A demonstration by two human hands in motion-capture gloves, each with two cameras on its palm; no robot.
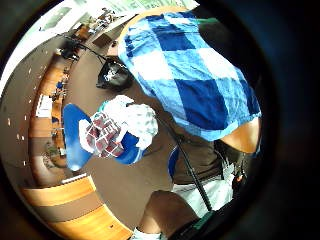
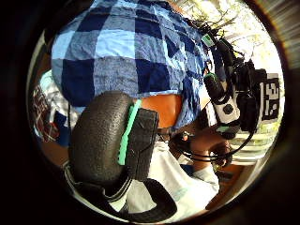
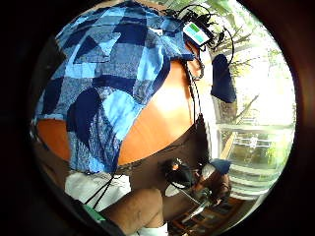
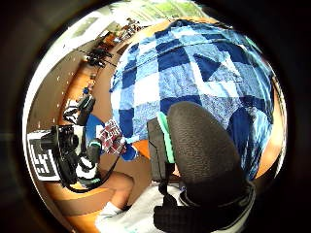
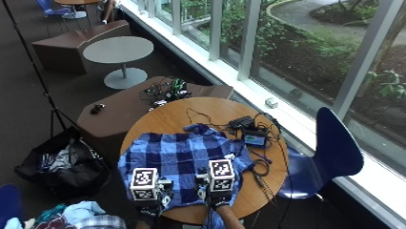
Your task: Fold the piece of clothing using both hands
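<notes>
Blue-and-navy checked cloth, the garment (image 5: 184,167), lies spread on the round wooden worktop (image 5: 209,114), its near edge hanging off at 6 o'clock. Both gloved hands, left hand (image 5: 151,198) and right hand (image 5: 218,191), hover at that edge; whether either grip pinches the cloth cannot be told. At 8 o'clock a black bag (image 5: 57,164) on the floor holds crumpled items.

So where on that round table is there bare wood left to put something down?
Bare wood shows on the table's far left, beyond the shirt, and in a patch at the near right edge. The right side is crowded with cables and a small device.
</notes>
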